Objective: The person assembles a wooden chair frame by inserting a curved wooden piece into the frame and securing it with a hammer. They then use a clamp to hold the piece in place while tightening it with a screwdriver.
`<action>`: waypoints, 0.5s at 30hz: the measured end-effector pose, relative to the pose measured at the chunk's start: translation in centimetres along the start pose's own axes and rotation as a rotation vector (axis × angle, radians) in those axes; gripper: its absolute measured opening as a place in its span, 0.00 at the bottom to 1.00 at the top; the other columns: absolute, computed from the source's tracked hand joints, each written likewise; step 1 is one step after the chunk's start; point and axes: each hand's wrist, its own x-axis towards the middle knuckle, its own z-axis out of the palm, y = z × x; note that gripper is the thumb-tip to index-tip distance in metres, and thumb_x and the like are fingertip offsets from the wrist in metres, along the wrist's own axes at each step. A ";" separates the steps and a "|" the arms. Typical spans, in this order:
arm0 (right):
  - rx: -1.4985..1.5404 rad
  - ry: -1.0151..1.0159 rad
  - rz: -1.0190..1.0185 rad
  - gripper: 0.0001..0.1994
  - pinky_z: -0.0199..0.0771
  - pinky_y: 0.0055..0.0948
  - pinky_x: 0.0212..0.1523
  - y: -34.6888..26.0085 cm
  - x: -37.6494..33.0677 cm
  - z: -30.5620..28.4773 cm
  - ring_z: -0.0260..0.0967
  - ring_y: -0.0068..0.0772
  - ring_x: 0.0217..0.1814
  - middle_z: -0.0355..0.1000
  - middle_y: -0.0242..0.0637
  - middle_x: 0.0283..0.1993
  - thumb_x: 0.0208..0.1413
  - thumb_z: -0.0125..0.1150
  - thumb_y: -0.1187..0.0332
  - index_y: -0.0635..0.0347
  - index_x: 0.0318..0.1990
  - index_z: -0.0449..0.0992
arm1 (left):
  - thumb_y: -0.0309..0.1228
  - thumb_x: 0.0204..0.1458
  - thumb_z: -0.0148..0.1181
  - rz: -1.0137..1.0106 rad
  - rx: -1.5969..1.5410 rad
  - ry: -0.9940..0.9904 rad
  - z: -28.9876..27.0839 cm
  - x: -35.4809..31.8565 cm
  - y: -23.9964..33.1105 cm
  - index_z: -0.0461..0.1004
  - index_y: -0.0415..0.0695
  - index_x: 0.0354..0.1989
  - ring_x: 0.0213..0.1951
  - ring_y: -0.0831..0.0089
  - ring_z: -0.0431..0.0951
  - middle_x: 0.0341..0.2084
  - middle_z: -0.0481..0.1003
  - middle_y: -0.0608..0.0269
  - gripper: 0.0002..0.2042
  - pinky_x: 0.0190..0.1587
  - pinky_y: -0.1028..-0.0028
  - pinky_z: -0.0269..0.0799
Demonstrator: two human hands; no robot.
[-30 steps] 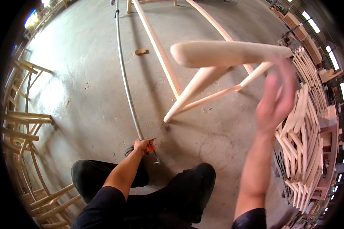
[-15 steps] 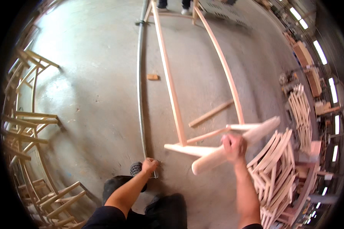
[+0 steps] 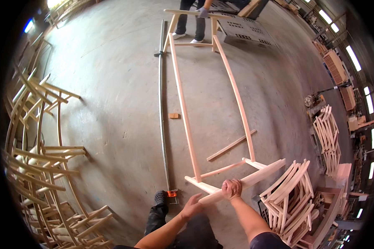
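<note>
A long pale wooden bench frame (image 3: 182,103) stretches away from me, with two lengthwise rails and a legged end assembly at each end. My right hand (image 3: 232,188) is closed over the thick top rail (image 3: 259,174) of the near end. At that rail's left end my left hand (image 3: 192,205) grips it, thumb along the top and fingers mostly hidden. To the left, parallel with the frame, a long metal bar clamp (image 3: 163,124) lies on the floor. Its orange end piece (image 3: 172,193) is beside my shoe.
Another person's gloved hand (image 3: 202,12) touches the far end. A wood block (image 3: 174,115) and a loose wooden strip (image 3: 231,145) lie on the floor. Wooden frames (image 3: 50,151) crowd the left; a pile of curved wooden parts (image 3: 289,195) and a grey slotted platform (image 3: 245,31) stand right.
My left hand has left the near end of the bar clamp and now holds the left end of the top rail. The tilted rail has come lower and nearer me, still in my right hand.
</note>
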 end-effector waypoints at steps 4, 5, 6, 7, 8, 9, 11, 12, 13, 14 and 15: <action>0.061 0.013 -0.019 0.08 0.67 0.48 0.34 -0.3 0.4 -1.6 0.70 0.49 0.27 0.71 0.38 0.21 0.46 0.56 0.66 0.52 0.19 0.69 | 0.32 0.57 0.67 -0.006 0.322 0.218 2.8 2.7 -0.8 0.65 0.37 0.63 0.35 0.69 0.81 0.43 0.79 0.55 0.27 0.37 0.72 0.79; 0.095 -0.028 -0.060 0.07 0.67 0.48 0.34 -0.6 1.3 -1.5 0.70 0.48 0.28 0.72 0.39 0.22 0.46 0.56 0.66 0.52 0.18 0.70 | 0.32 0.56 0.67 -0.042 0.368 0.247 2.9 3.3 -0.6 0.66 0.37 0.61 0.34 0.69 0.81 0.41 0.79 0.55 0.26 0.35 0.72 0.79; 0.090 -0.025 -0.064 0.08 0.67 0.48 0.34 -0.9 1.6 -2.1 0.70 0.48 0.27 0.71 0.40 0.21 0.46 0.56 0.66 0.51 0.18 0.70 | 0.32 0.56 0.68 -0.096 0.428 0.266 2.9 3.4 0.0 0.67 0.36 0.59 0.33 0.69 0.81 0.39 0.80 0.55 0.25 0.34 0.73 0.79; 0.085 -0.027 -0.075 0.08 0.67 0.48 0.34 -1.2 1.7 -2.6 0.70 0.48 0.27 0.71 0.40 0.21 0.46 0.57 0.65 0.51 0.18 0.70 | 0.31 0.55 0.69 -0.152 0.477 0.288 2.8 3.2 0.3 0.68 0.35 0.57 0.31 0.69 0.81 0.37 0.80 0.55 0.24 0.32 0.73 0.79; 0.104 -0.079 -0.065 0.09 0.69 0.48 0.36 -1.3 1.9 -2.3 0.72 0.48 0.29 0.73 0.41 0.23 0.48 0.57 0.63 0.52 0.19 0.73 | 0.31 0.55 0.70 -0.118 0.409 0.335 2.5 3.0 0.2 0.69 0.35 0.55 0.31 0.69 0.81 0.35 0.80 0.55 0.23 0.31 0.73 0.78; 0.120 -0.140 -0.064 0.11 0.70 0.48 0.37 -1.0 1.6 -2.3 0.73 0.48 0.31 0.75 0.42 0.25 0.51 0.57 0.60 0.54 0.20 0.76 | 0.31 0.54 0.71 -0.080 0.330 0.386 2.8 2.7 -0.5 0.70 0.36 0.53 0.31 0.69 0.81 0.34 0.81 0.55 0.22 0.30 0.73 0.78; 0.069 -0.628 -0.133 0.18 0.73 0.48 0.46 0.8 2.2 -1.7 0.77 0.51 0.39 0.80 0.43 0.31 0.57 0.52 0.54 0.57 0.27 0.80 | 0.31 0.50 0.74 -0.127 0.248 0.458 3.6 2.2 0.2 0.70 0.35 0.52 0.31 0.71 0.81 0.38 0.81 0.53 0.24 0.31 0.72 0.78; 0.103 -0.939 -0.126 0.29 0.72 0.47 0.57 1.9 4.0 -3.6 0.77 0.51 0.52 0.81 0.49 0.45 0.63 0.43 0.44 0.60 0.40 0.84 | 0.34 0.49 0.76 -0.144 0.469 0.547 3.7 2.4 -0.4 0.72 0.35 0.50 0.30 0.72 0.81 0.37 0.82 0.54 0.25 0.31 0.73 0.78; 0.113 -1.074 -0.053 0.32 0.69 0.46 0.60 4.1 5.2 -3.8 0.75 0.51 0.56 0.79 0.49 0.50 0.63 0.40 0.40 0.60 0.44 0.83 | 0.37 0.47 0.77 -0.179 0.679 0.643 4.2 2.4 -0.9 0.74 0.35 0.49 0.30 0.73 0.81 0.36 0.82 0.54 0.26 0.32 0.73 0.79; 0.125 -1.207 0.024 0.35 0.67 0.46 0.63 7.2 6.1 -3.8 0.72 0.51 0.60 0.77 0.50 0.54 0.64 0.38 0.37 0.59 0.49 0.82 | 0.38 0.47 0.77 -0.200 0.723 0.690 4.7 2.1 -1.3 0.75 0.35 0.47 0.30 0.73 0.81 0.35 0.82 0.55 0.25 0.32 0.73 0.79; 0.136 -1.342 0.111 0.38 0.64 0.45 0.66 10.5 6.3 -4.0 0.70 0.51 0.64 0.75 0.51 0.59 0.64 0.35 0.34 0.58 0.53 0.81 | 0.40 0.47 0.77 -0.213 0.698 0.713 5.5 1.7 -1.5 0.76 0.35 0.46 0.29 0.73 0.81 0.35 0.82 0.56 0.25 0.33 0.73 0.79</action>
